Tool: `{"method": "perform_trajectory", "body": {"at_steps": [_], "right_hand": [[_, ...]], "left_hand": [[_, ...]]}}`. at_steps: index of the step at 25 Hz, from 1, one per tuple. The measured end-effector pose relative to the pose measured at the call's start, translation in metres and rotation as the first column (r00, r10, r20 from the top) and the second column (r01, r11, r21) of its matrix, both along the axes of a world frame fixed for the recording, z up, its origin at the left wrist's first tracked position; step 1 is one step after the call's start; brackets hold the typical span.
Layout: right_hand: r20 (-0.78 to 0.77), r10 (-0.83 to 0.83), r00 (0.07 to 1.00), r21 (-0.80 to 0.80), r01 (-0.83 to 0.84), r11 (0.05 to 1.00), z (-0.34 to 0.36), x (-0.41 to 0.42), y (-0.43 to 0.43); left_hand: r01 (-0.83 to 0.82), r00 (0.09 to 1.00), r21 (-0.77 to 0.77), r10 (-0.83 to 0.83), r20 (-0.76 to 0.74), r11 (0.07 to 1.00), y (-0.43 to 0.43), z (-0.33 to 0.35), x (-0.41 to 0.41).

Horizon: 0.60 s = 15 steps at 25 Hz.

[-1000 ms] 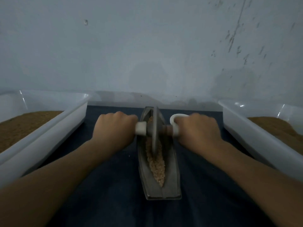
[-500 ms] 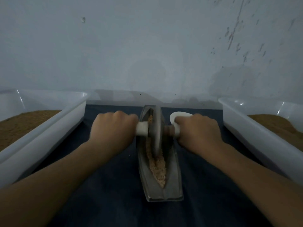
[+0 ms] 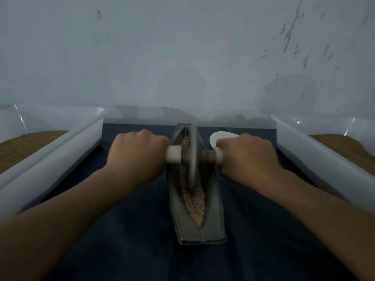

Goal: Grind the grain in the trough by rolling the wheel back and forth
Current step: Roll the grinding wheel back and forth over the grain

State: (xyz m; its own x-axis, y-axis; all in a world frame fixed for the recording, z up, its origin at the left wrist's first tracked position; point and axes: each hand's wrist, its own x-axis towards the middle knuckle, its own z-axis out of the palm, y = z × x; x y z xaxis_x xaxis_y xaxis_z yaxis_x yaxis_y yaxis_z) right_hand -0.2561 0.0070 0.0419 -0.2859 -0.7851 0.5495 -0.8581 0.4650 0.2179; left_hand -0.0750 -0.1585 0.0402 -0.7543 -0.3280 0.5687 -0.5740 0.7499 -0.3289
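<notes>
Metal wheel (image 3: 192,159) mid-stroke in trough (image 3: 214,220), left grip (image 3: 138,157) and right grip (image 3: 246,159) clamped on handles (image 3: 173,156); next: roll back over grain (image 3: 194,201).

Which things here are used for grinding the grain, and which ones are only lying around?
In use: wheel, trough, grain, left hand and right hand, each gripping a white handle.
Lying about: left tub and right tub holding brown powder, white oval object behind the right hand, dark cloth under the trough.
</notes>
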Motion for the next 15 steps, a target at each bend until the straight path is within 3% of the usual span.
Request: {"method": "perform_trajectory", "body": {"at_steps": [2, 4, 6, 8, 10, 15], "right_hand": [[0.13, -0.094, 0.987, 0.126, 0.078, 0.989, 0.02, -0.001, -0.033], [0.177, -0.117, 0.977, 0.208, 0.08, 0.975, 0.034, -0.004, -0.048], [0.119, -0.027, 0.993, 0.216, 0.001, 0.976, 0.026, 0.0, -0.021], [-0.06, 0.063, 0.996, 0.051, -0.06, 0.997, 0.007, 0.005, 0.011], [-0.155, 0.088, 0.984, -0.05, -0.097, 0.994, 0.003, 0.007, 0.019], [0.207, -0.091, 0.974, 0.123, 0.066, 0.99, 0.018, -0.008, -0.042]], "left_hand": [[-0.151, 0.989, 0.17, 0.148, 0.032, 0.974, -0.008, 0.011, -0.024], [-0.177, 0.984, 0.279, 0.166, 0.063, 0.944, -0.014, 0.015, -0.031], [-0.078, 0.996, 0.188, 0.07, 0.047, 0.979, -0.008, 0.006, -0.011], [0.094, 0.995, 0.023, -0.093, -0.019, 0.995, 0.003, -0.007, 0.015], [0.127, 0.991, -0.013, -0.127, -0.037, 0.992, 0.002, -0.002, 0.022], [-0.135, 0.99, 0.142, 0.128, 0.058, 0.981, -0.012, 0.021, -0.034]]}}
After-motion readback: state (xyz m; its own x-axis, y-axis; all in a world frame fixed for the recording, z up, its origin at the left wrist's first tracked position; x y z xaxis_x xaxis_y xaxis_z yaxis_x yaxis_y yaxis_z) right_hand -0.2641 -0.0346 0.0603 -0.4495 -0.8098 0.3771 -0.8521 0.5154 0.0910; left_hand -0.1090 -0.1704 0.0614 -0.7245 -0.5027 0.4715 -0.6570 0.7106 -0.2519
